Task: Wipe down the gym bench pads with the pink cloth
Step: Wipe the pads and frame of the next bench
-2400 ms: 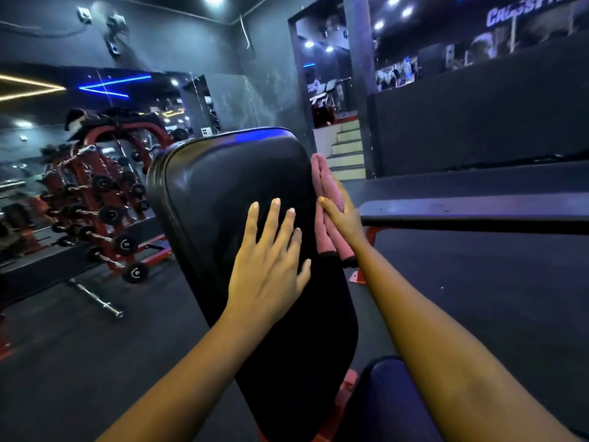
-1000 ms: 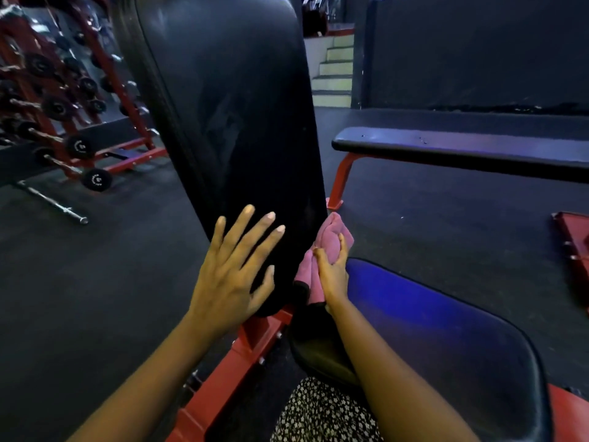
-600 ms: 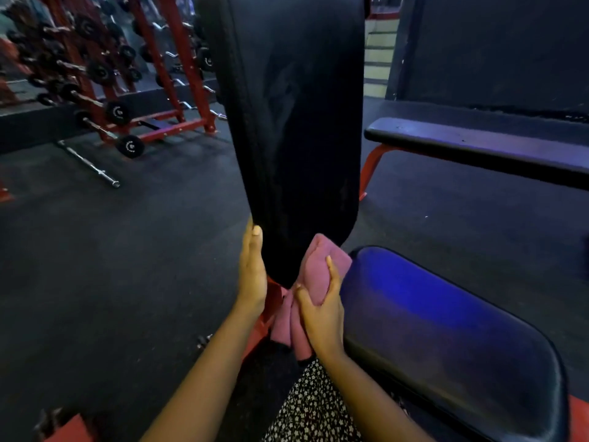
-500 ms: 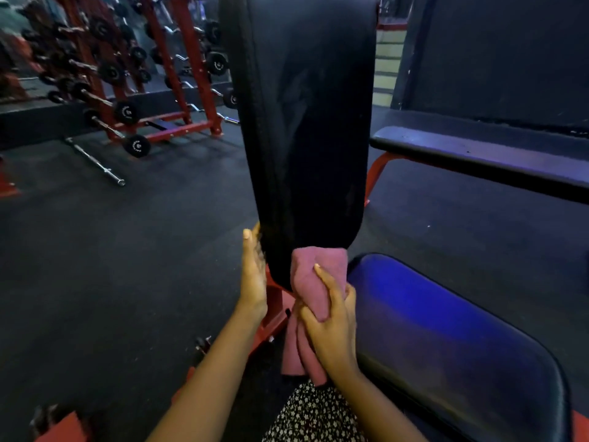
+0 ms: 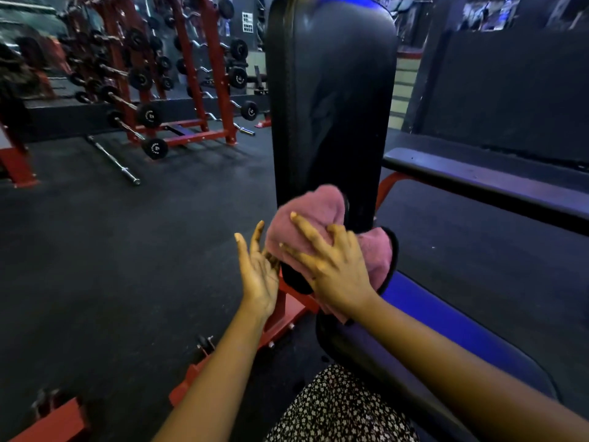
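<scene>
Reading the head cam: right hand [image 5: 333, 269] lies palm-down on the pink cloth [image 5: 306, 218], fingers splayed and pressing it, a couple bent at the knuckle; not closed round it as far as I can see. Cloth is bunched against the bottom end of the upright back pad [image 5: 331, 106], draped over that end, with a fold showing at the pad's lower right corner. Left hand [image 5: 258, 275] is open and holds nothing; fingers straight, palm turned toward the pad, just left of the pad's bottom edge; its fingertips are right beside the cloth, and I cannot tell whether they touch. Seat pad [image 5: 446, 330] sits directly below and right of the back pad, lit blue on top; the cloth's lower edge hangs at its near end. Red frame [image 5: 287, 311] shows under the back pad's bottom. Flat bench [image 5: 494, 186] runs off to the right of the back pad; barbell rack [image 5: 191, 74] stands well to its left, with a loose barbell [image 5: 114, 161] on the floor in front of the rack. Patterned fabric [image 5: 338, 409] is at the bottom, below the seat pad.
</scene>
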A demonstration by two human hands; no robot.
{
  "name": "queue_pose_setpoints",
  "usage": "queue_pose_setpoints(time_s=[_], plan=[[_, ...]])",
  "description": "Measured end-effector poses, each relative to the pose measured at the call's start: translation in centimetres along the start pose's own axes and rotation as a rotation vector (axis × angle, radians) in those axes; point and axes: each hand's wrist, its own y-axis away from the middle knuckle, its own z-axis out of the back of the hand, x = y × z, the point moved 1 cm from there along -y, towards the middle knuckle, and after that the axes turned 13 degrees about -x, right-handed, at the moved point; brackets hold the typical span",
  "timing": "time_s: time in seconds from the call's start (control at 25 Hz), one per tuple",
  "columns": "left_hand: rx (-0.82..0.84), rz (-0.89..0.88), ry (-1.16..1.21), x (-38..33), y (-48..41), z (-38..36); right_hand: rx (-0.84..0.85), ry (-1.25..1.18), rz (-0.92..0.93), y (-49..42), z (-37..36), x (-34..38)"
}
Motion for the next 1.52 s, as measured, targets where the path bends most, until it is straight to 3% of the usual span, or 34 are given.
queue_pose_setpoints(time_s=[0.16, 0.4, 0.52, 0.68, 0.84, 0.96, 1.16, 1.36, 1.52], plan=[[-0.074, 0.002, -0.043, 0.0, 0.6, 0.7, 0.085, 0.042, 0.034, 5.8, -1.5, 1.7], [-0.206, -0.177, -0.433, -1.2, 0.9, 2.3, 0.145, -0.083, 0.098, 6.6, 0.0, 1.1], [-0.263, -0.280, -0.379, -2.8, 0.7, 0.1, 0.040, -0.092, 0.105, 1.4, 1.0, -0.1], [-0.048, -0.229, -0.236, -5.2, 1.1, -4.4, -0.102, -0.011, 0.056, -7.0, 1.8, -1.9], [-0.071, -0.418, -0.220, -7.2, 0.2, -7.5, -0.245, 0.044, 0.007, -14.2, 3.1, -5.0], [0.006, -0.471, -0.194, -9.9, -1.0, -10.3, -0.358, 0.067, 0.002, -19.4, 4.5, -6.8], [0.084, -0.574, -0.230, -12.3, -3.4, -15.3, -0.328, 0.120, -0.244, -26.0, 5.5, -11.9], [-0.200, -0.808, -0.460, -12.0, -2.7, -17.3, -0.275, -0.092, -0.483, -22.8, 2.9, -15.3], [-0.092, -0.796, -0.549, -12.4, -2.8, -16.7, -0.286, -0.246, -0.786, -20.3, 2.2, -17.3]])
